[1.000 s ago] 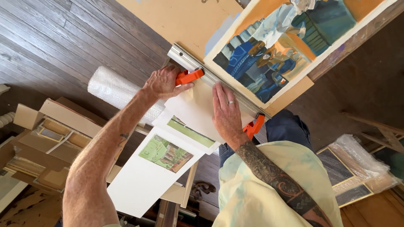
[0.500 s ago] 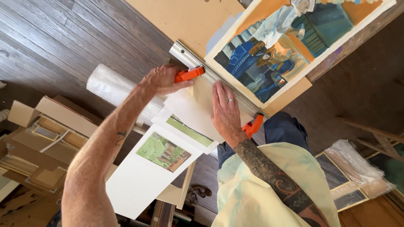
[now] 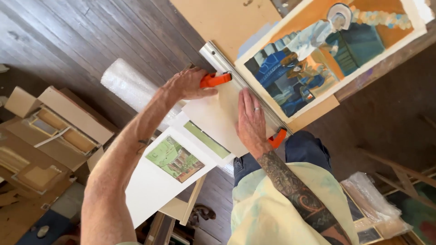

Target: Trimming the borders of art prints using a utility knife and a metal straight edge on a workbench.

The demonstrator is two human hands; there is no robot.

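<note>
My left hand point(image 3: 186, 84) is closed on the handle of an orange clamp point(image 3: 217, 79) at the upper end of a metal straightedge point(image 3: 215, 54). Flat on a cream sheet of paper point(image 3: 213, 120), my right hand point(image 3: 250, 120) presses just beside the straightedge, fingers together, a ring on one finger. A second orange clamp point(image 3: 278, 137) grips the lower end of the straightedge near my right wrist. Beyond the straightedge lies a colourful painting point(image 3: 318, 54) of a figure in blue and orange.
White sheets with green landscape prints point(image 3: 175, 159) lie under the cream sheet. A bubble wrap roll point(image 3: 127, 84) lies left of my left arm. Cardboard boxes point(image 3: 59, 122) sit at the left on the dark wooden floor point(image 3: 91, 31). Plastic-wrapped frames point(image 3: 377, 208) lean at the lower right.
Both hands stay where they were, the left on the upper orange clamp and the right flat on the paper. The view has shifted only slightly.
</note>
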